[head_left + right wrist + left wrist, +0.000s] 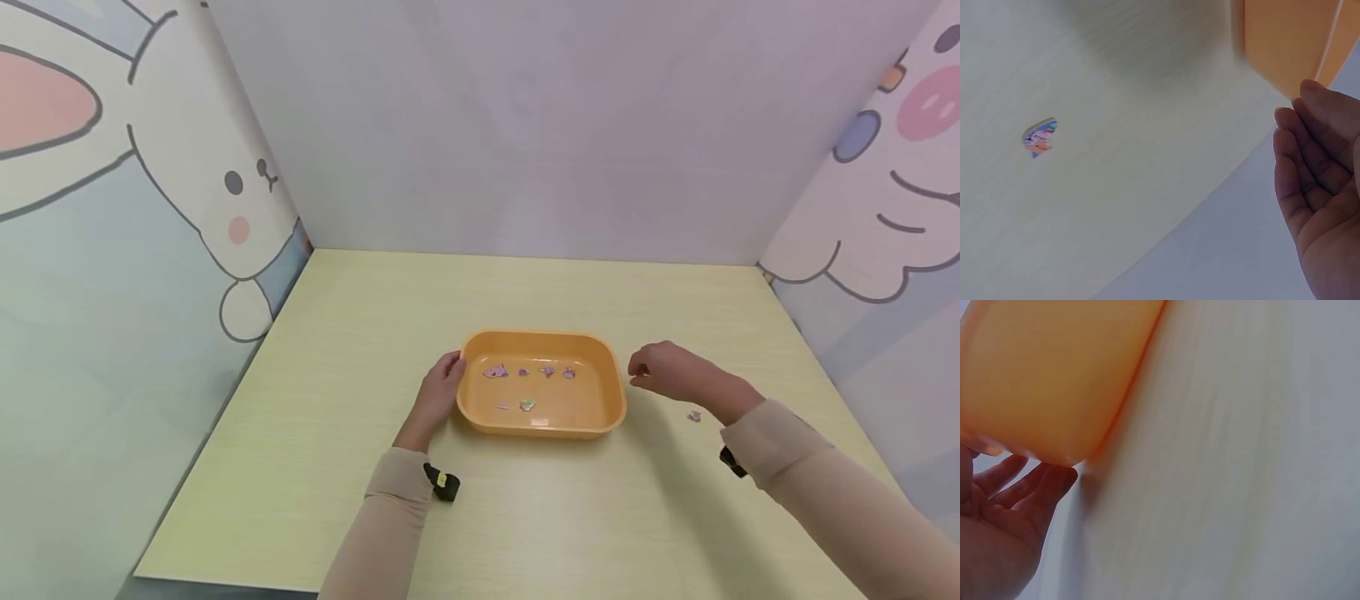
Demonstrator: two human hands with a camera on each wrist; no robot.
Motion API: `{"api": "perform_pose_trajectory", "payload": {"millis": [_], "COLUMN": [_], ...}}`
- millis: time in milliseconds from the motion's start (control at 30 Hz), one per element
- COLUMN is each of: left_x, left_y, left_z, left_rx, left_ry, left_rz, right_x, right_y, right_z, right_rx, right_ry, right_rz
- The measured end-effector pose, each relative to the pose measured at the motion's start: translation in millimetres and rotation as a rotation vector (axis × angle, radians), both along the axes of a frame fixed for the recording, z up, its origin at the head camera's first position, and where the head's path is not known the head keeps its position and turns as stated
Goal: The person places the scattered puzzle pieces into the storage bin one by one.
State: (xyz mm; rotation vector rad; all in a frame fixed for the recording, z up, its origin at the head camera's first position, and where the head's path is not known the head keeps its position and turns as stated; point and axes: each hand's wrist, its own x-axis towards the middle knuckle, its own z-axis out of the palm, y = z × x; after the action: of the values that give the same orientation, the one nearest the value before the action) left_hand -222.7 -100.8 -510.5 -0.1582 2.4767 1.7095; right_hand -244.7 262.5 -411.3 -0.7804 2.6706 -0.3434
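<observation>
An orange rectangular tray (570, 425) stands on the table, and several small printed pieces lie spread inside it, among them a pink one (496, 372) and a greenish one (527, 405). My left hand (438, 392) holds the tray's left end, thumb at the rim and fingertips against the outer wall in the left wrist view. Just right of the tray hovers my right hand (671, 371), its fingers loosely bent and nothing visible in it. Below that wrist, a small colourful jigsaw-like piece (1040, 137) lies on the table.
The pale wooden table (360, 333) meets a plain wall (525, 150) at the back. Side panels with cartoon animals, a rabbit (217, 167) on the left, flank it. Each wrist carries a black strap device (444, 482).
</observation>
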Motion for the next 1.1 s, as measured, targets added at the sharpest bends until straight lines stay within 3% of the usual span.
{"api": "perform_pose_trajectory", "payload": {"millis": [200, 467, 1100], "left_x": [0.0, 1.3, -0.5], "left_y": [-0.4, 0.3, 0.6], "left_z": [-0.1, 2.7, 0.3], "left_rx": [0.000, -0.003, 0.000], "left_ry": [0.008, 0.002, -0.017], "left_rz": [-0.003, 0.000, 0.005], "right_x": [4.3, 7.6, 25.1], "right_y": [15, 40, 89], "right_z": [-4.6, -19.8, -53.8], "right_rx": [0.014, 0.038, 0.050], "right_ry": [-0.033, -0.006, 0.018], "right_rz": [-0.053, -0.029, -0.070]}}
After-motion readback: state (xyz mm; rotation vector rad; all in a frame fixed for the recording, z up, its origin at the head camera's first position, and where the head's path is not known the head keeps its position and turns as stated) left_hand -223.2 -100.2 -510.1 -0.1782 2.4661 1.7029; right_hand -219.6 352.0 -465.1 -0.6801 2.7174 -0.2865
